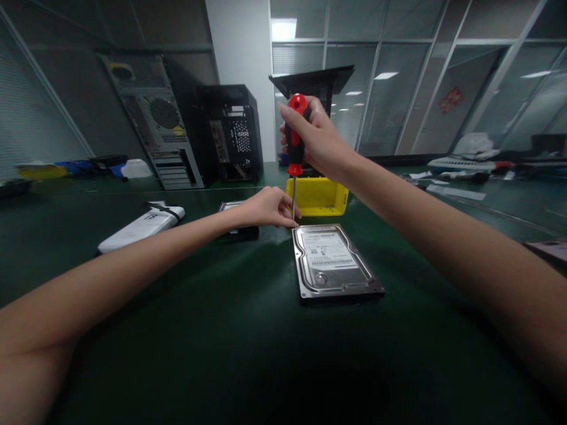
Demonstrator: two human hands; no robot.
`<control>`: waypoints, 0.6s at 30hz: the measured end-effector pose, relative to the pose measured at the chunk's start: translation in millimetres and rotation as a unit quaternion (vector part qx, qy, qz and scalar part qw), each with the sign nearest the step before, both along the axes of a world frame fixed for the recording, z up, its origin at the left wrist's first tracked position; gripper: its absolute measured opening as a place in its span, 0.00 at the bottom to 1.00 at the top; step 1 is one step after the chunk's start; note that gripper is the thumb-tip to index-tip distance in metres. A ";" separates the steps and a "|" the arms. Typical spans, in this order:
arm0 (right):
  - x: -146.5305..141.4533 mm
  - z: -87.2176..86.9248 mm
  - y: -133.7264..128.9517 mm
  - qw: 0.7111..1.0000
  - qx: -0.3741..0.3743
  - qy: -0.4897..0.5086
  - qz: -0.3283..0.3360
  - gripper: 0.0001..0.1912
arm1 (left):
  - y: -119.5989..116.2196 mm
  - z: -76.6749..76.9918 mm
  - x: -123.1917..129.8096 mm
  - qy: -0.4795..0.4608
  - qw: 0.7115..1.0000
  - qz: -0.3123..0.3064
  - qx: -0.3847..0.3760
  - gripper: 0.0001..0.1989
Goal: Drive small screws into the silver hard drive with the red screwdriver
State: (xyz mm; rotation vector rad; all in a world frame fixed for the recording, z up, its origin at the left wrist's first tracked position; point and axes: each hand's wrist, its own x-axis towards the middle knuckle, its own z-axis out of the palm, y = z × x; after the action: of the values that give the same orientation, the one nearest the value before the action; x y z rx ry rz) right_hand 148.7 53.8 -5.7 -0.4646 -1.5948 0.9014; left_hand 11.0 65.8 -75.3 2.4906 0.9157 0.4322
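My right hand (312, 133) is wrapped around the handle of a red and black screwdriver (295, 139), which stands upright with its shaft pointing down. The tip meets the far left corner of a silver hard drive (328, 260) lying label up on the table. At that corner my left hand (270, 208) has thumb and fingers pinched close around the tip of the shaft; whatever is between them is too small to make out. Partly hidden beneath my left hand and wrist lies a second hard drive (248, 233).
Just behind the drive sits a yellow tray (319, 198) with small bits in it. A white oblong device with a black strap (142, 229) lies at left on the dark green table (199, 354). Computer cases (163, 118) stand at the back; papers (456, 192) lie at right.
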 end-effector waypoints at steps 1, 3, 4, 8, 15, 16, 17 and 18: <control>0.0 -0.2 -0.1 1.000 0.000 -0.002 0.000 0.12 | 1.1 -0.3 -0.6 -0.001 1.000 -0.006 -0.010 0.18; 0.3 -0.7 0.3 1.000 -0.001 -0.003 0.001 0.13 | 3.3 0.4 -2.2 0.001 0.999 -0.019 -0.035 0.20; 0.6 -1.1 0.7 1.000 -0.001 -0.003 0.001 0.13 | 4.1 1.5 -3.1 0.007 0.999 -0.024 -0.046 0.20; 1.4 -1.6 1.2 1.000 -0.009 -0.001 -0.001 0.14 | 6.3 8.9 -7.8 0.029 0.994 -0.055 -0.095 0.17; 0.5 0.7 -4.0 0.998 -0.044 -0.002 0.036 0.06 | 8.8 13.8 -11.8 0.028 0.984 -0.068 -0.160 0.16; 0.3 0.7 -4.5 0.998 -0.046 -0.003 0.041 0.05 | 8.4 13.1 -11.2 0.031 0.985 -0.064 -0.158 0.16; 0.2 0.6 -4.7 0.998 -0.045 -0.003 0.045 0.05 | 7.8 12.3 -10.5 0.035 0.985 -0.063 -0.154 0.15; 0.2 0.4 -4.5 0.998 -0.043 -0.004 0.050 0.05 | 7.1 11.6 -9.6 0.040 0.986 -0.062 -0.149 0.16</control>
State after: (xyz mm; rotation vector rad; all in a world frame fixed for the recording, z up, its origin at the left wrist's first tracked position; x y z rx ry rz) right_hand 148.9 49.3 -5.4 -0.4524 -1.6016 1.0480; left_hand 1.4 72.9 -63.7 2.2866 0.7859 0.1425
